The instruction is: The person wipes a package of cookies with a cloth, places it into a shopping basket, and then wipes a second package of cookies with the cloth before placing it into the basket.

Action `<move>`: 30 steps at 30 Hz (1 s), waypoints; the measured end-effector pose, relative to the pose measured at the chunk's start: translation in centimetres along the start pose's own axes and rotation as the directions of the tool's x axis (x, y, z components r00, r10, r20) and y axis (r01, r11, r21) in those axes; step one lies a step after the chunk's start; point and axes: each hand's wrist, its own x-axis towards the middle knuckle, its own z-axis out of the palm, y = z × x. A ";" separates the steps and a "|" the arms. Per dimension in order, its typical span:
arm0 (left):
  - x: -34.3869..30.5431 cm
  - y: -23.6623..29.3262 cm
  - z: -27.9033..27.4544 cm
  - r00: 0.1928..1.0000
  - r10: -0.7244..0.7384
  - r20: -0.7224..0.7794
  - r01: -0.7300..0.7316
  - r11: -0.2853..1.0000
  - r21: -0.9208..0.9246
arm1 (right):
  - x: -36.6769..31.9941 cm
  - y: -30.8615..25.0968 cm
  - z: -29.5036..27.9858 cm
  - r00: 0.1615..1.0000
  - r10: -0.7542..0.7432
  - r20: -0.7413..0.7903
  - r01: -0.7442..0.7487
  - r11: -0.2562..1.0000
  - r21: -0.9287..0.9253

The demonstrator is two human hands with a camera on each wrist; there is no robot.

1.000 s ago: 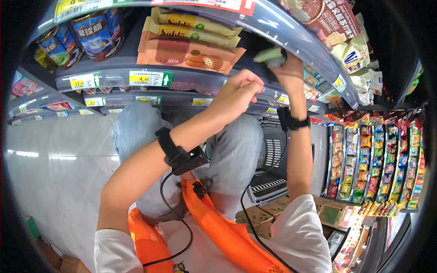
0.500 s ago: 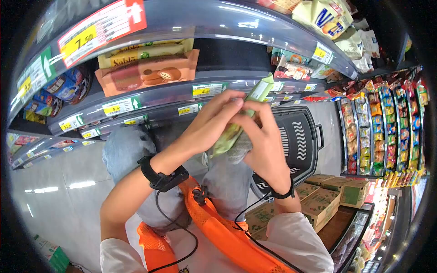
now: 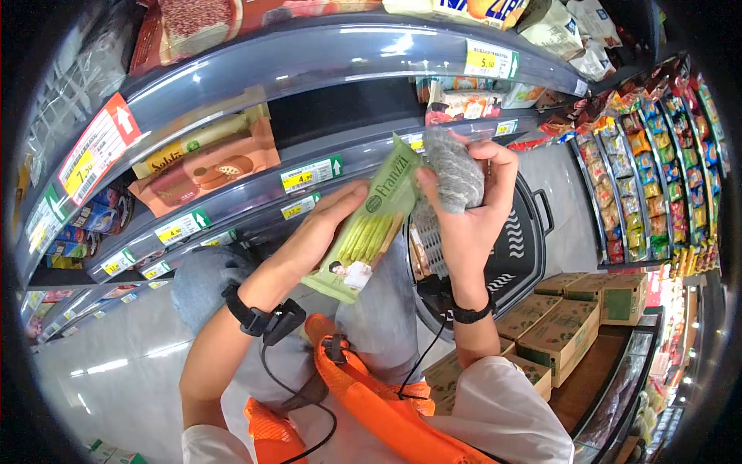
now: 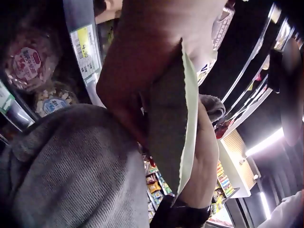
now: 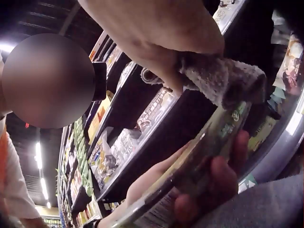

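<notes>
My left hand (image 3: 315,236) grips the green packet (image 3: 376,220), now turned face-up; my right hand (image 3: 470,236) clutches the grey cloth (image 3: 457,174), shifted farther away.

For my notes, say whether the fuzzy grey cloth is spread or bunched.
Bunched: the cloth forms a thick wad in the right hand.

Grey shelf (image 3: 363,158): orange pack (image 3: 209,174) at ten o'clock, cans (image 3: 100,218) at nine. Floor (image 3: 139,379): black basket (image 3: 527,232) at three o'clock.
</notes>
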 end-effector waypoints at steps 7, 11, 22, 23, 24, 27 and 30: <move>0.0 -0.2 -0.6 1.000 -0.007 -0.017 0.007 1.000 -0.013 | -2.8 0.5 0.9 0.930 -0.083 0.358 0.218 0.909 -0.355; -0.1 -0.1 -0.8 0.997 0.015 -0.072 -0.015 1.000 -0.003 | -6.8 0.2 0.5 0.827 -0.182 0.532 0.376 0.882 -0.283; -0.5 -0.1 -0.6 0.998 0.017 -0.061 -0.009 0.991 0.133 | -4.3 0.7 -0.6 0.740 -0.273 0.615 0.614 0.649 -0.450; 0.1 -1.0 -1.4 0.997 0.049 -0.066 -0.036 0.981 0.190 | -5.7 -0.1 -0.5 0.670 -0.312 0.673 0.666 0.653 -0.360; 0.3 -1.1 -1.5 0.995 0.080 -0.067 -0.061 0.967 0.247 | -6.5 -0.7 -0.4 0.596 -0.352 0.722 0.709 0.652 -0.268; 0.3 -1.6 -1.1 0.992 0.108 -0.067 -0.089 0.967 0.237 | -6.6 -0.9 -0.7 0.491 -0.414 0.766 0.774 0.611 -0.166; -0.2 -0.8 -0.7 0.994 0.097 -0.041 -0.081 0.955 0.284 | -3.1 1.3 -1.8 0.613 -0.361 0.703 0.725 0.610 -0.319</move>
